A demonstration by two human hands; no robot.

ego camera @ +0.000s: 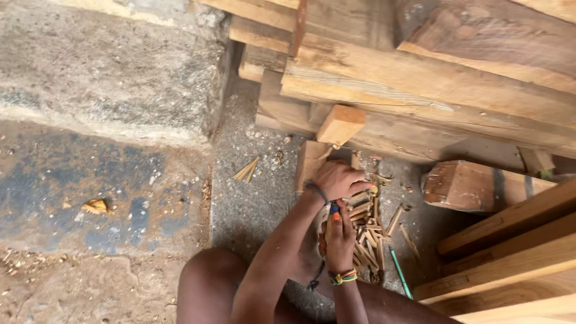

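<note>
A heap of short, thin wooden sticks [367, 231] lies on the grey concrete ground between my knees. My left hand [337, 179] is closed over the top of the heap and grips a few sticks beside a small upright wooden block [310, 162]. Just below it, my right hand [339, 236], with a colourful bracelet at the wrist, is closed around a small tool with a blue and orange end [334, 211]. The tool's working end is hidden by my fingers. The two hands nearly touch.
Rough timber beams [420, 84] are stacked behind the heap, with a pale block end [341, 124] jutting out. A reddish wood block [462, 186] and pale planks [510, 252] lie to the right. A thin green stick [399, 273] lies by the heap. A concrete step [108, 78] rises at the left.
</note>
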